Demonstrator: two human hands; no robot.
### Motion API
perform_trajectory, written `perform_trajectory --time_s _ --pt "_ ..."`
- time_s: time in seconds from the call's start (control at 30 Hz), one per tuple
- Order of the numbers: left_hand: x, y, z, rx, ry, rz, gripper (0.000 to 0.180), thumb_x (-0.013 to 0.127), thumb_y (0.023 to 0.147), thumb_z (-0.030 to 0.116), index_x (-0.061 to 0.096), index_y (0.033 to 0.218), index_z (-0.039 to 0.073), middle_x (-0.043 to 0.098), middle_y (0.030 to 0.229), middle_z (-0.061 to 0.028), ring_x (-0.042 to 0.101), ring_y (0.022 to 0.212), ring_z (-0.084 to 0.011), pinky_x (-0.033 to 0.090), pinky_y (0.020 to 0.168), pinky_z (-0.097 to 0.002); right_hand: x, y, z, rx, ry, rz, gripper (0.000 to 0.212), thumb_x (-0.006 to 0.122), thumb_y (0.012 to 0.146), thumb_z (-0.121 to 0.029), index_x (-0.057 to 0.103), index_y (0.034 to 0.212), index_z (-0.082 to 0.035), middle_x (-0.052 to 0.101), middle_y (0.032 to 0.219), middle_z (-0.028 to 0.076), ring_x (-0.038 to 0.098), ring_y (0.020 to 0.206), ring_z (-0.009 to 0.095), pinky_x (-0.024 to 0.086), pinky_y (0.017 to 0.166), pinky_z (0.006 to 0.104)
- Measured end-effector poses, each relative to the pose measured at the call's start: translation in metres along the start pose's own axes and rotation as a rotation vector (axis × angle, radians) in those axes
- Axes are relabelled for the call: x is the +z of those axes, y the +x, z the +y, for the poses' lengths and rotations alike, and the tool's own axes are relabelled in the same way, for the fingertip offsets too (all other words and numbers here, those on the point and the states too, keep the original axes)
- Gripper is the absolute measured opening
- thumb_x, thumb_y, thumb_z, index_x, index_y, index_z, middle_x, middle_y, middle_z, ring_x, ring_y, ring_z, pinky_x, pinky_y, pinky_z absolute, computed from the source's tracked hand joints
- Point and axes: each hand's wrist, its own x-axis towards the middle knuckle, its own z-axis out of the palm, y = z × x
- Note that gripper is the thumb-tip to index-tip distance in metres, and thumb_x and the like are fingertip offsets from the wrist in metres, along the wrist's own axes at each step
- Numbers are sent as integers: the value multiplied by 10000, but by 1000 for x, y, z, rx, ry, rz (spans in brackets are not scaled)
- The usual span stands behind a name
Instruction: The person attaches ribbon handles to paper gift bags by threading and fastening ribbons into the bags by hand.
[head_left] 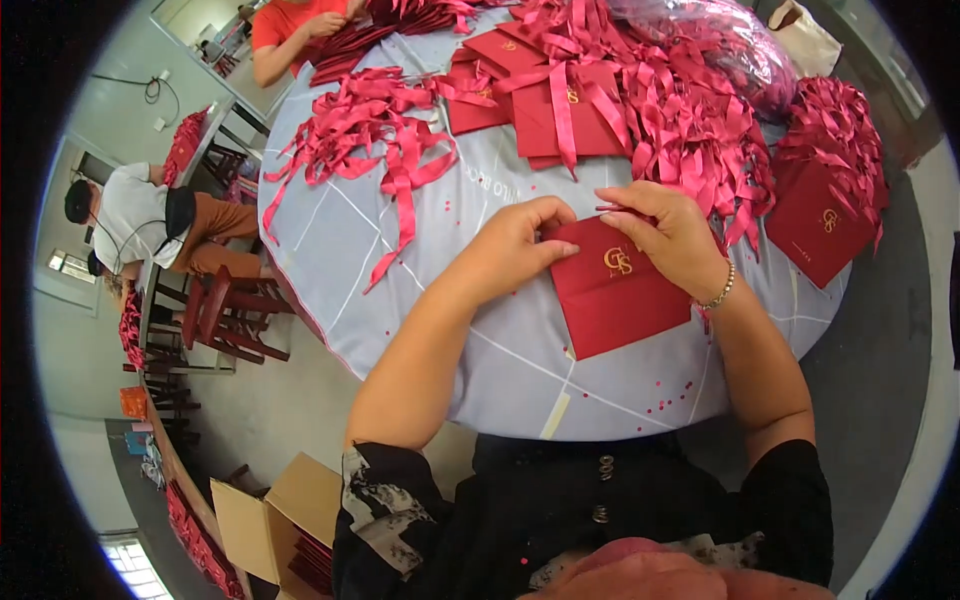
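Observation:
A flat dark-red paper gift bag (625, 315) with a gold emblem lies on the cloth-covered round table in front of me. My left hand (520, 248) is closed on its upper left corner, thumb on the front. Across its upper right part lies my right hand (665, 238), thumb and forefinger pinched together at the top edge. A small dark-red strip shows between those fingertips; whether it is the bag's edge or a ribbon end, I cannot tell. Beyond my hands rest more red bags (570, 120) with pink-red ribbons on them.
Loose ribbons (400, 170) lie at the left, a ribbon heap (690, 130) at the right. Another bag (822, 222) with ribbons sits at the right edge. Clear plastic wrap (725, 50) lies behind. A person in red (290, 35) works across the table. A cardboard box (255, 525) stands lower left.

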Motion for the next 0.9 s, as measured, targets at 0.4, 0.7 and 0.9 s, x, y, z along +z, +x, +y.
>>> perform_trajectory --time_s 0.4,0.7,0.9 --pt "-2 1 1 8 36 48 221 733 863 52 648 1065 24 643 914 28 578 797 -50 495 707 -233 6 -3 0 33 27 -98 153 688 908 -65 729 1031 17 685 826 103 648 723 140 509 657 284" --pt "0 1 0 30 29 57 207 730 851 47 654 1042 21 661 897 6 568 755 -67 474 670 -240 15 -7 -3 217 311 -71 83 681 902 -23 718 944 38 672 777 69 630 655 98 501 562 263" --pt "3 -1 3 82 119 65 189 735 848 35 663 1022 20 675 923 -5 597 824 -82 494 737 -261 22 -6 -7 96 62 4 85 712 865 -49 708 901 27 683 778 121 656 681 187 511 625 314"
